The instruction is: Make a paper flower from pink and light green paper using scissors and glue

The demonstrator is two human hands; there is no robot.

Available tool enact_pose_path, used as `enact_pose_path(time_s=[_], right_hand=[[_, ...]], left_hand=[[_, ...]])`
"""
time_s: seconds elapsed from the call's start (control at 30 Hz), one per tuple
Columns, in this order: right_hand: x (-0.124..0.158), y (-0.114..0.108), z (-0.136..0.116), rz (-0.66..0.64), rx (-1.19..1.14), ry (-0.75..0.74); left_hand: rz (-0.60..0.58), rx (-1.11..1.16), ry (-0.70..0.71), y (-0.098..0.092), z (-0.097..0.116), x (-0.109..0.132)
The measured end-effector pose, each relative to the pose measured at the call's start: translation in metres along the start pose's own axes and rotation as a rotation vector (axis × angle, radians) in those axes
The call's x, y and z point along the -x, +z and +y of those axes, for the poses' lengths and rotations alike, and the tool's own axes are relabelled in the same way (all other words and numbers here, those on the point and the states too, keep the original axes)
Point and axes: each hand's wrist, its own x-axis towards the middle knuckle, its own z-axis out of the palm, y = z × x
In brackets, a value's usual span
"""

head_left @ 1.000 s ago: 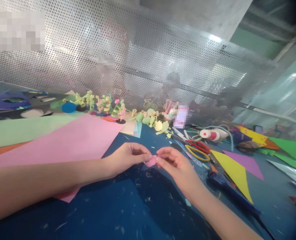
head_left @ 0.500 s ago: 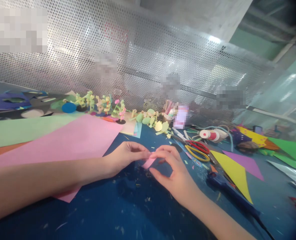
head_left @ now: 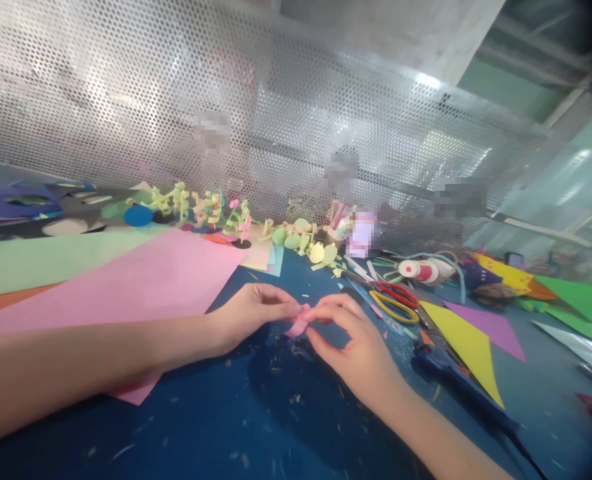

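Observation:
My left hand (head_left: 253,312) and my right hand (head_left: 352,340) meet over the blue table (head_left: 256,427). Both pinch a small pink paper strip (head_left: 299,323) between thumb and fingertips, held just above the table. The strip looks curled or folded at its upper end. A large pink paper sheet (head_left: 141,287) lies under and beside my left forearm.
Scissors with red and yellow handles (head_left: 396,299) lie right of my hands, beside a dark tool (head_left: 456,383). Yellow (head_left: 469,343), purple and green paper pieces lie further right. Small paper figures (head_left: 211,210) stand along the perforated metal screen (head_left: 276,120). A green sheet (head_left: 41,260) lies left.
My right hand's fingers shifted from a flat pinch to an arched grip, and the pink strip went from lying out straight to curled at its top. My left hand barely moved.

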Motion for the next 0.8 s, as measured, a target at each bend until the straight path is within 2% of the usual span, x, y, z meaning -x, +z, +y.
enact_pose_path(time_s=[0.3,0.6,0.8], right_hand=[[0.0010,0.0034,0.0001,0.069,0.007,-0.029],[0.0009,0.0099,0.0008,0.060,-0.336,0.184],[-0.0005,0.0102,0.0023,0.002,-0.484,0.277]], left_hand=[[0.012,0.018,-0.020,0.0009,-0.0012,-0.0012],[0.008,0.001,-0.007,0.0011,-0.0013,-0.0005],[-0.014,0.011,0.008,0.0030,0.0003,0.0004]])
